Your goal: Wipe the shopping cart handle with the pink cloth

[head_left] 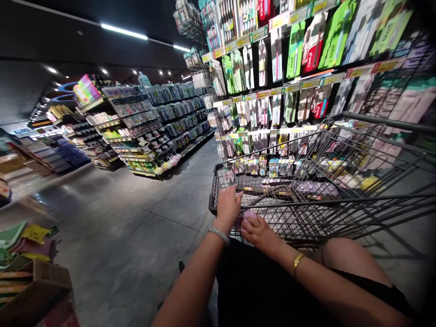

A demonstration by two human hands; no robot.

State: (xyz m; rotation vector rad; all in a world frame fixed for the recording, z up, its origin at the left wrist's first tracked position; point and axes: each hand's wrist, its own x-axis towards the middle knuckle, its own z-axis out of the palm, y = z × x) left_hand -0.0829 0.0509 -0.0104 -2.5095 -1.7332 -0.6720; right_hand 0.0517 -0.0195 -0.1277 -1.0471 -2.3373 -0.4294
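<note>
Dim store interior beneath a dark ceiling [61,41], lit from above by a glaring white strip light [124,31] and small, starry spotlights [52,70]. At right, hanging packages [294,50] look bright, some washed pale. The grey floor [136,213] shows soft reflections, with streaky shadows under the shopping cart [213,195]. Wide-angle distortion tilts and stretches the edges; the right corners darken, and fine print blurs.

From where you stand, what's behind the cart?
Through the cart: a display rack with packaged goods. The left hand, right hand and purple item hide one patch; can't see what's behind them.
</note>
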